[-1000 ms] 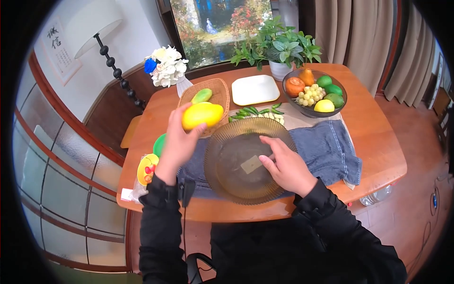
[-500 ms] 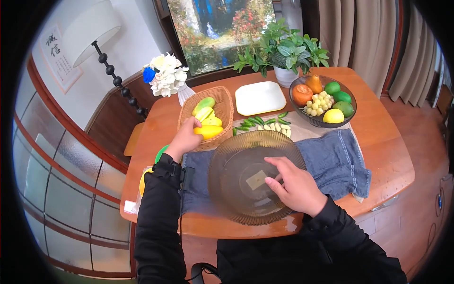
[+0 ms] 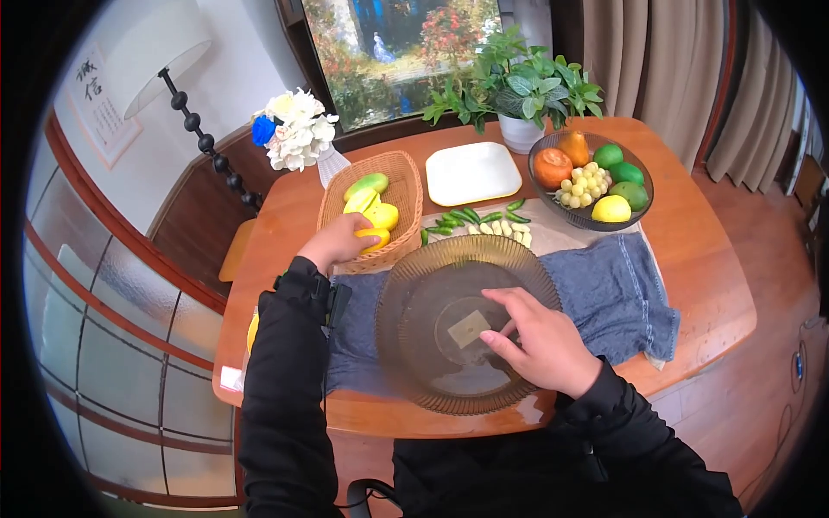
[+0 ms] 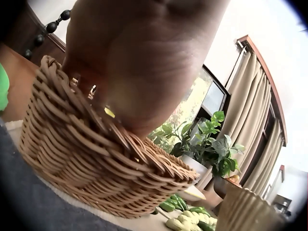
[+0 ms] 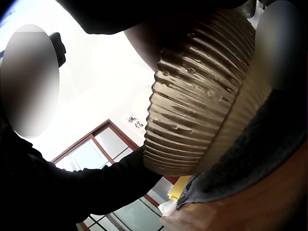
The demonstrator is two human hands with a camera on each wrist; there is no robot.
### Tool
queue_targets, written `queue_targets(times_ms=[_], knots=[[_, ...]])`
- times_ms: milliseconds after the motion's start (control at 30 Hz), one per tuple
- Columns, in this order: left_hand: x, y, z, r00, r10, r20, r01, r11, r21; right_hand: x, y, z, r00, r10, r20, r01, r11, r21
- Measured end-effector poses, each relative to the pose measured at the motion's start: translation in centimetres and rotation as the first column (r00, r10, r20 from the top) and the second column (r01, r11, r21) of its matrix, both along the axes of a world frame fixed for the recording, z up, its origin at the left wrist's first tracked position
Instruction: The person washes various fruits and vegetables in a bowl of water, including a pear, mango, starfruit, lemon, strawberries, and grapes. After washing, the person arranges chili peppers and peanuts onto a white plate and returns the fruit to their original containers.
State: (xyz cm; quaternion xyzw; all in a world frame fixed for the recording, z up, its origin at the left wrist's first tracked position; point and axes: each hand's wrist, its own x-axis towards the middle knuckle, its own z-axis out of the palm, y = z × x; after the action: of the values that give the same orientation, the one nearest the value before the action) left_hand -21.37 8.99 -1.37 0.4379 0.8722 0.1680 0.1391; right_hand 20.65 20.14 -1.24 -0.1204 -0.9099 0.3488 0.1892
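In the head view my left hand (image 3: 335,243) reaches over the near side of the wicker basket (image 3: 414,186). Its fingers hold the end of a yellow mango (image 3: 373,239) lying inside. Another yellow fruit (image 3: 381,216) and a greenish one (image 3: 369,182) lie beyond it. The left wrist view shows the woven basket wall (image 4: 91,159), with the fingers hidden behind the rim. My right hand (image 3: 548,344) hovers over the right part of a ribbed amber glass bowl (image 3: 414,345), index finger and thumb extended, gripping nothing. Drops cling to the bowl's side (image 5: 197,106) in the right wrist view.
Beneath the bowl lies a blue-grey towel (image 3: 604,293). Green chilies (image 3: 449,223) and pale garlic cloves (image 3: 505,229) lie beyond it. Farther back stand a white tray (image 3: 473,173), a potted plant (image 3: 522,129), a dark fruit bowl (image 3: 596,223) and a vase of flowers (image 3: 298,129).
My left hand carried the yellow mango from above the table into the basket, where its fingers remain on it. The right hand stays over the glass bowl, and the head view has shifted slightly.
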Motion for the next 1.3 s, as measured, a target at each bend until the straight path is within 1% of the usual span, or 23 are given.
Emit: queue_targets(times_ms=[100,167,233,267,300,333,367,400,433,467,567,633,767,867,900,933,967,1000,1067,1100,1133,1200,1300], knots=[[-0.9,0.0,0.9,0.999,0.031,0.024,-0.030,0.998,-0.057,0.0,0.0,0.2,1.000,0.004,0.007,-0.004,1.000,-0.008],[-1.8,0.1,0.8,0.992,0.025,-0.127,-0.014,0.996,0.091,0.0,-0.1,0.3,1.000,-0.003,0.008,0.003,0.999,-0.032],[-3.0,0.5,-0.6,0.944,-0.026,-0.328,0.125,0.950,0.287,0.1,-0.1,0.3,1.000,-0.009,0.025,0.010,0.999,-0.039],[-1.9,0.9,-0.5,0.931,-0.057,-0.362,0.171,0.941,0.293,-0.1,-0.1,0.5,0.999,-0.013,0.037,0.014,0.999,-0.039],[-2.5,1.8,-2.3,0.973,-0.145,-0.180,0.205,0.901,0.382,-0.2,-0.2,0.8,0.997,-0.016,0.071,0.018,0.999,-0.033],[-1.7,2.8,-2.4,0.947,-0.239,-0.213,0.297,0.906,0.302,-0.2,-0.1,0.5,0.998,-0.017,0.064,0.021,0.998,-0.062],[-0.9,3.4,-1.6,0.788,-0.471,-0.398,0.501,0.865,-0.031,-0.2,-0.1,0.7,0.994,-0.035,0.101,0.039,0.998,-0.044],[0.3,5.3,0.0,0.856,-0.491,-0.163,0.448,0.861,-0.239,-0.1,0.0,0.2,0.998,-0.031,0.059,0.033,0.999,-0.037],[3.4,4.6,2.4,0.960,-0.275,-0.057,0.251,0.930,-0.267,-0.1,0.0,0.0,0.998,-0.039,0.054,0.040,0.999,-0.015],[2.5,5.6,-0.9,0.983,-0.086,-0.163,0.057,0.983,-0.175,-0.1,-0.1,-0.4,0.999,-0.033,0.022,0.034,0.999,-0.031],[3.9,5.0,-0.3,0.981,0.008,-0.194,-0.035,0.990,-0.135,-0.3,0.1,-1.5,1.000,-0.003,-0.014,0.002,0.999,-0.034],[4.7,4.4,0.6,0.979,-0.026,-0.203,-0.010,0.985,-0.173,-0.3,0.3,-1.7,0.999,-0.049,-0.005,0.049,0.993,-0.107],[4.9,3.5,1.3,0.968,-0.022,-0.249,-0.022,0.985,-0.172,-0.5,0.6,-2.2,0.999,-0.051,-0.002,0.050,0.991,-0.123],[5.3,2.8,1.5,0.943,0.003,-0.333,-0.024,0.998,-0.061,-0.2,0.5,-2.1,0.996,-0.092,-0.014,0.089,0.987,-0.133],[5.4,2.7,2.2,0.948,-0.041,-0.316,0.009,0.995,-0.101,-0.2,0.4,-1.7,0.998,-0.066,-0.002,0.066,0.995,-0.071],[5.5,2.6,2.1,0.926,-0.051,-0.374,0.019,0.996,-0.088,-0.3,0.2,-1.4,0.999,-0.044,0.014,0.044,0.999,-0.012],[5.6,2.5,1.9,0.931,-0.065,-0.358,0.054,0.998,-0.040,-0.3,0.1,-1.2,0.999,-0.047,0.021,0.047,0.999,-0.011],[5.0,2.7,0.9,0.919,-0.118,-0.375,0.130,0.991,0.007,-0.3,-0.1,-0.9,0.998,-0.049,0.027,0.049,0.999,-0.008],[3.2,3.6,-1.5,0.894,-0.227,-0.385,0.247,0.969,0.002,-0.2,-0.2,-0.4,0.997,-0.056,0.055,0.057,0.998,-0.009],[3.3,3.7,-0.7,0.905,-0.280,-0.320,0.231,0.956,-0.182,-0.1,-0.4,0.0,0.996,-0.062,0.066,0.062,0.998,-0.002],[3.9,3.3,-0.5,0.955,-0.154,-0.255,0.121,0.983,-0.141,0.0,-0.5,0.2,0.995,-0.062,0.078,0.062,0.998,0.002],[4.3,3.2,0.7,0.966,-0.096,-0.240,0.034,0.968,-0.250,0.2,-0.3,0.0,0.994,-0.062,0.085,0.062,0.998,0.000],[3.6,3.1,1.1,0.977,-0.098,-0.188,0.044,0.962,-0.271,0.2,-0.2,0.2,0.995,-0.035,0.091,0.035,0.999,0.000]])
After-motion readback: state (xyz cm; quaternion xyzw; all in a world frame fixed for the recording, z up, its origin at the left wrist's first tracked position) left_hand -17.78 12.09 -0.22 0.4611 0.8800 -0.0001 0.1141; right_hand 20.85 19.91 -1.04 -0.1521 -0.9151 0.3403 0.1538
